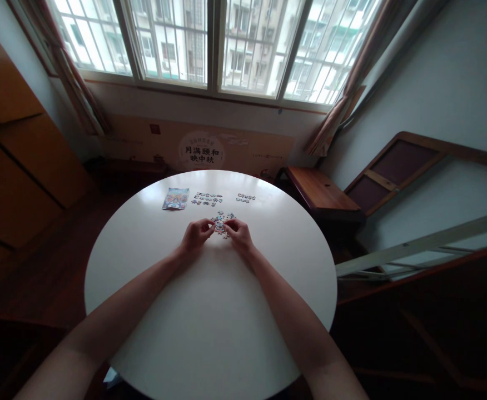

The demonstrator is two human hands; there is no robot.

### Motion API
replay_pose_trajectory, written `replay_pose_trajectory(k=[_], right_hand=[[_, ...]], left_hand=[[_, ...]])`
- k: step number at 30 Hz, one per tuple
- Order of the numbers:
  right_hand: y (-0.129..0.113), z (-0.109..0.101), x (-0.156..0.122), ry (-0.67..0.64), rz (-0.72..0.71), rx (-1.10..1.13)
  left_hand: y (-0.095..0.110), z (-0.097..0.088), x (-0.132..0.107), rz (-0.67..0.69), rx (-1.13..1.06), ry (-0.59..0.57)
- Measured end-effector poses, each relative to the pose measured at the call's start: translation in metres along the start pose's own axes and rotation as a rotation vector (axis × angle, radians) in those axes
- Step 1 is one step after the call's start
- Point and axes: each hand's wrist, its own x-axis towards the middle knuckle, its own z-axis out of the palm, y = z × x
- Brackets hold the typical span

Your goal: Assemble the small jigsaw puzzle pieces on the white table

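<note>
A small pile of jigsaw puzzle pieces [220, 214] lies on the white round table [210, 322], right in front of my hands. At the pile's left side, my left hand [197, 233] is closed in a pinch on a puzzle piece. My right hand [239, 233] pinches at the right side, its thumb and fingertips also on a puzzle piece. The pieces are tiny from here, and my fingers partly cover them. Beyond the pile, sorted pieces [208, 198] lie in rows at the left, with a smaller group of pieces [246, 198] at the right.
A colourful picture sheet or packet [175, 199] lies left of the rows. Past the table stand a wooden stool or bench [322, 189] at the right and a printed cardboard panel [243, 145] under the barred window. Orange-brown cabinets [35, 166] are at the left.
</note>
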Motion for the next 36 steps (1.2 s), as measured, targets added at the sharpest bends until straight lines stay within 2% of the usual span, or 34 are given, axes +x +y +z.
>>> replay_pose_trajectory(k=[25,36], right_hand=[[-0.001,0.003,0.0,0.008,0.01,0.045],[0.008,0.003,0.0,-0.006,0.006,0.027]], left_hand=[[0.007,-0.002,0.0,-0.008,-0.03,-0.015],[0.003,0.001,0.001,-0.049,-0.111,-0.006]])
